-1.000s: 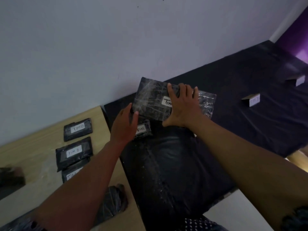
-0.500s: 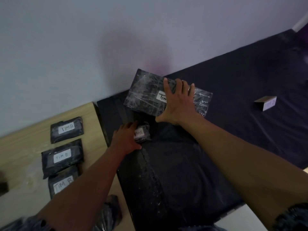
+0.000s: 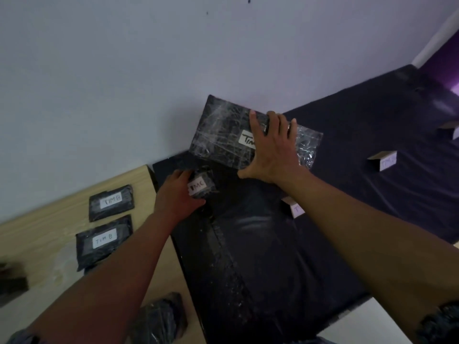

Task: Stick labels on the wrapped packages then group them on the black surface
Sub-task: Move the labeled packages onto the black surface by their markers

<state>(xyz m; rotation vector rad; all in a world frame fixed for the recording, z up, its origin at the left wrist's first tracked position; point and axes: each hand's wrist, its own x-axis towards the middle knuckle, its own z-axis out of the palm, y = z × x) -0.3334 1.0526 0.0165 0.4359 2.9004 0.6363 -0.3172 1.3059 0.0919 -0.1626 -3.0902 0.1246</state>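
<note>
Two packages lie on the black surface (image 3: 260,256): a big one (image 3: 223,135) by the wall, pinned under the flat, open right hand (image 3: 270,150), and a small one (image 3: 202,186) gripped at its edge by the left hand (image 3: 177,192). Both look light, their film wrap slick and crinkly; best held by the edges. Labels read "TIM…" and "TMC". Packs (image 3: 111,202) on the counter (image 3: 49,224) read "TIM B".

The black surface (image 3: 347,150) carries a big wrapped package (image 3: 223,135) under the right hand and a small labelled one (image 3: 202,186) beside the left hand — the wooden table (image 3: 44,227), left of that hand, bears two labelled packages (image 3: 111,202).
</note>
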